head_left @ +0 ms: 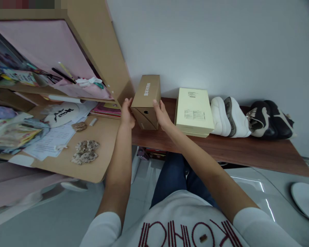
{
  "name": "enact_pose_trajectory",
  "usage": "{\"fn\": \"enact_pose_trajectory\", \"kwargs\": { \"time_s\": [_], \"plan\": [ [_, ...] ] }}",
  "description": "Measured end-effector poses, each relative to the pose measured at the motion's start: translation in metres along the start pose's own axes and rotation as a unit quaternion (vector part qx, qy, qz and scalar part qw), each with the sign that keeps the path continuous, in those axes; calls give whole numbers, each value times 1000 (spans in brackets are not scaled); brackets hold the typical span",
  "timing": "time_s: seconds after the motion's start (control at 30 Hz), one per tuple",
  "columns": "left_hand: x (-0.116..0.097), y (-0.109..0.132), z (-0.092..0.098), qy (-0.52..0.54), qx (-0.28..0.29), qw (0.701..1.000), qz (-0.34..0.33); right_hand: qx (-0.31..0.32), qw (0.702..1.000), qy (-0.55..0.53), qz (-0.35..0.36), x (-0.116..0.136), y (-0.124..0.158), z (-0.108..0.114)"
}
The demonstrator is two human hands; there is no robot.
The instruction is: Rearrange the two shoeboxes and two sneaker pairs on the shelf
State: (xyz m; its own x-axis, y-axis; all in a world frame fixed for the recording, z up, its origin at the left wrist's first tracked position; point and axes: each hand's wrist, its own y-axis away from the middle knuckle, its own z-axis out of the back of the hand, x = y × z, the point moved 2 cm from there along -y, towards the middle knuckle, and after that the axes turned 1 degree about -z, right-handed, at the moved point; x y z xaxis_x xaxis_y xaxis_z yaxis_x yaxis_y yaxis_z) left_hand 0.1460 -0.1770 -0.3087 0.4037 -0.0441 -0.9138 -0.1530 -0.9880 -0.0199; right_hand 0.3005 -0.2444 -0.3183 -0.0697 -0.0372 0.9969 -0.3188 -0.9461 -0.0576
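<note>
A brown cardboard shoebox [147, 97] stands on the dark wooden shelf [221, 149], its end facing me. My left hand [127, 115] presses against the box's left side and my right hand [161, 115] against its right side, so both hands grip it between them. Just right of it lies a pale yellow box [193, 110] with printed labels on its lid.
A pair of white shoes [228, 116] and a pair of black shoes [269, 120] line the shelf to the right. On the left stands a light wooden desk [98, 137] with papers, scrunchies and a shelf unit. A white round object [306, 200] lies on the floor.
</note>
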Motion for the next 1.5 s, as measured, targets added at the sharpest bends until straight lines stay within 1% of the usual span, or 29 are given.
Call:
{"fn": "enact_pose_trajectory", "kwargs": {
  "time_s": [0.1,0.2,0.27,0.33,0.4,0.47,0.53,0.6,0.67,0.73,0.8,0.9,1.0,1.13,1.2,1.3,1.43,1.5],
  "plan": [
    [9,-1,9,2,-7,999,39,-5,1000,-4,-4,7,-4,-3],
    [23,-1,18,-5,-26,996,84,-11,1000,-13,-26,4,-3,-2],
    [34,0,25,-18,-46,992,120,-14,999,-17,-30,1,0,4],
    [46,3,32,-41,-63,984,159,-18,1000,-17,-18,1,3,12],
    [57,6,36,-63,-65,976,199,-19,1000,-15,-9,3,7,22],
    [69,8,36,-69,-61,968,235,-15,1000,-18,-8,6,11,30],
    [77,9,33,-67,-66,963,252,-13,999,-29,-12,9,15,37],
    [81,7,29,-68,-85,963,245,-14,999,-40,-18,11,18,41],
    [79,4,26,-68,-113,965,227,-11,999,-47,-22,12,20,43],
    [72,1,27,-58,-143,965,210,-4,998,-61,-18,13,20,43],
    [61,-3,30,-39,-157,968,189,2,997,-81,-10,14,20,41],
    [41,-7,36,-6,-140,980,144,-2,995,-102,9,12,20,38],
    [23,-11,40,22,-126,988,90,-19,992,-117,36,3,22,33],
    [9,-14,39,38,-153,987,37,-49,987,-142,59,-18,26,24],
    [8,-15,39,32,-166,985,26,-67,987,-137,53,-30,27,20],
    [10,-13,40,15,-181,983,17,-90,991,-90,41,-47,27,17],
    [17,-8,43,-14,-186,983,4,-133,990,-6,43,-61,26,17],
    [22,-6,45,-26,-186,982,-12,-138,990,15,28,-67,26,17]
  ]
}}
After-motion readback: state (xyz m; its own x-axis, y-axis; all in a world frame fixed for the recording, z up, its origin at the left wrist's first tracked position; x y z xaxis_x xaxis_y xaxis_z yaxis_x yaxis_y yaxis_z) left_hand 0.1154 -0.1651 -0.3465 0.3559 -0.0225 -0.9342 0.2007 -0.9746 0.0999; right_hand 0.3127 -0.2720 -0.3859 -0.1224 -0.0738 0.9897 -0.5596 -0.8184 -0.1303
